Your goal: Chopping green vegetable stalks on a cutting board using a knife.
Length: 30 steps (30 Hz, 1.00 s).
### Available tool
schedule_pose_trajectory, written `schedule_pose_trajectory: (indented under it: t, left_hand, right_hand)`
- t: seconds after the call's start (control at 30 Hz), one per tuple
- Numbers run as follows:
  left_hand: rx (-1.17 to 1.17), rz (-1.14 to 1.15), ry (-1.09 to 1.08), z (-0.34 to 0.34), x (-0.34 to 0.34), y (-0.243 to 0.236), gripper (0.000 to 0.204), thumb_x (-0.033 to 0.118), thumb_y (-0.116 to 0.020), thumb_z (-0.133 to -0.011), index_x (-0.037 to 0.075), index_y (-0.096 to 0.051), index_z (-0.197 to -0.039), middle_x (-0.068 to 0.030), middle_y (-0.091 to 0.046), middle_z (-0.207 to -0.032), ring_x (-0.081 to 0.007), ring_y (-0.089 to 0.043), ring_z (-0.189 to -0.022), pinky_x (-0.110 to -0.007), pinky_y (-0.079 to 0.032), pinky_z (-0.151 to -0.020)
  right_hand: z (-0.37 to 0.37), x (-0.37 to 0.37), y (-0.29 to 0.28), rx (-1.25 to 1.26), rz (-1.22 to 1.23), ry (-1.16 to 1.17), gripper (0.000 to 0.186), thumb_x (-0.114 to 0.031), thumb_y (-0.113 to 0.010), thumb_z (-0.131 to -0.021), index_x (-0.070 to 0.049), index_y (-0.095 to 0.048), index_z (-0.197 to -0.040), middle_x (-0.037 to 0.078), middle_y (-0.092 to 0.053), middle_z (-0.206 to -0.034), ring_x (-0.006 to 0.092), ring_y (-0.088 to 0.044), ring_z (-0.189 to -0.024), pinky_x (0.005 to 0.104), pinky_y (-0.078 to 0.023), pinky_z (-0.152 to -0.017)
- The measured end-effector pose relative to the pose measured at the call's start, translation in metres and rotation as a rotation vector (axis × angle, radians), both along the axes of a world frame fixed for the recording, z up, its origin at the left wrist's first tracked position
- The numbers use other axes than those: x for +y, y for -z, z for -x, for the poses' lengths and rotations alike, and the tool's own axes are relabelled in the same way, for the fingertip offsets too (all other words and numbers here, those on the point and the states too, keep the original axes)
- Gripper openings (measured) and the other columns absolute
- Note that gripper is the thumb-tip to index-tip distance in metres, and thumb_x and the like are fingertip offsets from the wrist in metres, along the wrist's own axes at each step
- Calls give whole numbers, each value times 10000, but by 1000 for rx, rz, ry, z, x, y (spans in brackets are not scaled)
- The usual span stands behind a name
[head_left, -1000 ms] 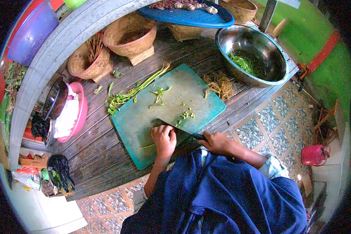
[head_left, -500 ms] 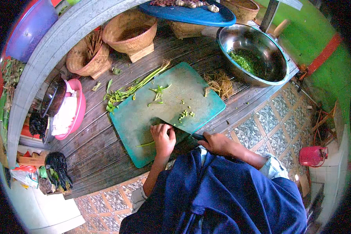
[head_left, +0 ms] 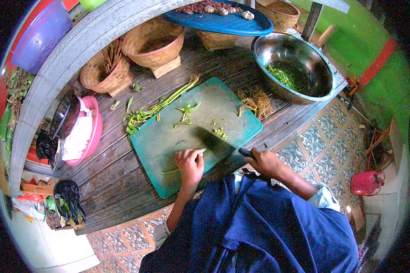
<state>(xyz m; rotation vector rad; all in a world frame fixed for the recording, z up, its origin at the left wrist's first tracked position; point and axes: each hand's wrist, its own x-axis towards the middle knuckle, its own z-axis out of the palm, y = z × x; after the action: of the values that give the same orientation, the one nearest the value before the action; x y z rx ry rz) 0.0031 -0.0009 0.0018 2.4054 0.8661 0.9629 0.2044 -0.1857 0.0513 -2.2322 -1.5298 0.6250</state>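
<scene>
My left hand (head_left: 190, 167) is closed near the front of the green cutting board (head_left: 157, 145). Its fingers pin a thin green stem (head_left: 169, 172), whose end pokes out to the left. In my right hand (head_left: 268, 163) is the dark handle of a broad-bladed knife (head_left: 217, 144), its blade slanting over the board just right of my left fingertips. Small chopped green pieces (head_left: 220, 133) lie beyond the blade. A leafy sprig (head_left: 186, 113) rests mid-board, and long leafy green stems (head_left: 168, 101) lie along the board's far left edge.
A metal bowl (head_left: 315, 73) with chopped greens stands at the far right, near a heap of roots (head_left: 256, 102). Woven baskets (head_left: 154, 45) line the back under a blue tray (head_left: 223, 25) of garlic and shallots. A pink basin (head_left: 92, 132) sits left.
My right hand and the knife have moved a little right and away, and the blade is lifted from beside my left fingers. The chopped pieces are gathered closer together.
</scene>
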Motion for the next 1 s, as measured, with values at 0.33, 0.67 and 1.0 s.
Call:
schedule_pose_trajectory:
  t: [0.33,0.67,1.0]
  left_hand:
    - [52,-50,-26,-18,5,3,52,127,-646,-743,125,-617,-786,-60,-579,-817,-293,-531,-873,-460,-351,-905]
    - [60,-7,-30,-19,5,4,60,130,-627,-753,119,-608,-810,-66,-578,-842,-306,-529,-905,-532,-310,-989]
    - [7,12,-29,-19,6,12,72,137,-626,-755,109,-593,-812,-87,-572,-821,-323,-530,-897,-542,-320,-981]
  right_hand:
    - [13,4,-19,30,122,-100,509,-503,-471,-917,-9,-502,-1034,273,-601,-654,457,-619,-638,539,-498,-554]
    - [21,36,1,97,41,-91,418,-417,-519,-918,0,-513,-940,286,-587,-674,459,-607,-663,537,-478,-583]
    - [10,10,-11,77,69,-78,460,-455,-506,-909,-25,-446,-1062,280,-598,-675,480,-601,-652,567,-471,-561]
